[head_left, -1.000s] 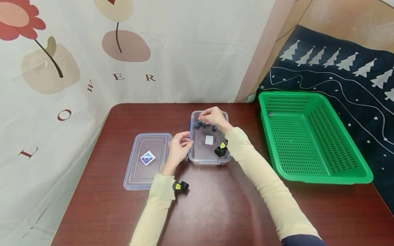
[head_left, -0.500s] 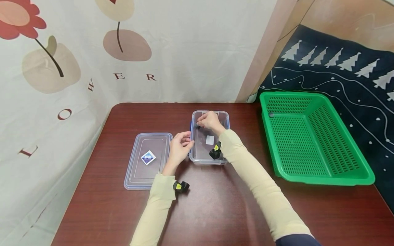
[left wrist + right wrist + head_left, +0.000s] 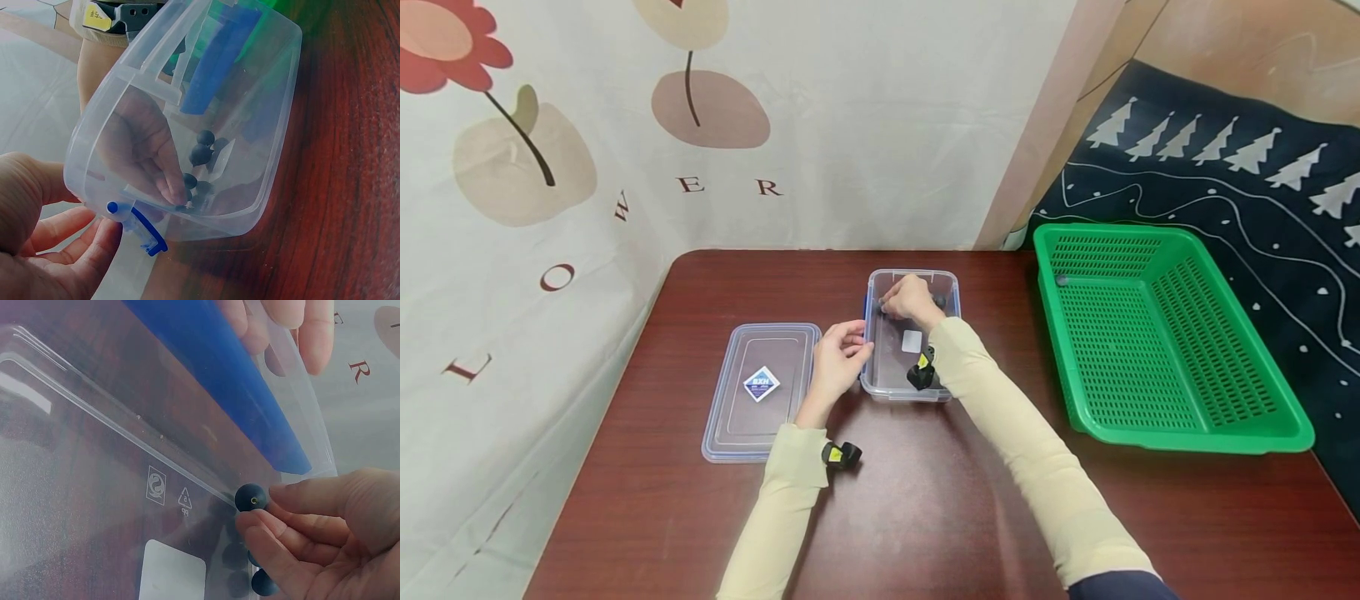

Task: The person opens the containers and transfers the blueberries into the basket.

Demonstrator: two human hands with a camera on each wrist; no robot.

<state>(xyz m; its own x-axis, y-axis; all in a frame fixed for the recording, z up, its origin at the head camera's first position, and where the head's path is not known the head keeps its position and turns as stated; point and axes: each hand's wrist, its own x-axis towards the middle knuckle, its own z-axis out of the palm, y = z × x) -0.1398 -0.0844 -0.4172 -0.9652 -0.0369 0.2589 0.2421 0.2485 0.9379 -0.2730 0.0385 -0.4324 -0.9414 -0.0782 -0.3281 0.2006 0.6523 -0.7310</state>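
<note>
on the table (image 3: pixel 925 500), the box (image 3: pixel 910 383) was steadied at its 9 o'clock wall by the left hand (image 3: pixel 837 364), fingers loosely curled against it, so that beads (image 3: pixel 201 152) could be gathered at its 12 o'clock end, one bead (image 3: pixel 251 497) pinched by the right hand (image 3: pixel 910 298).

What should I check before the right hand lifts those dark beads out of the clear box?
1. Right hand inside the clear box: ok.
2. Fingertips touching a dark bead: ok.
3. Bead firmly pinched: cannot tell.
4. Left hand steadying the box at its blue latch: ok.
5. Lid off and lying on the table beside the box: ok.
6. Green basket standing apart from the box: ok.
</note>
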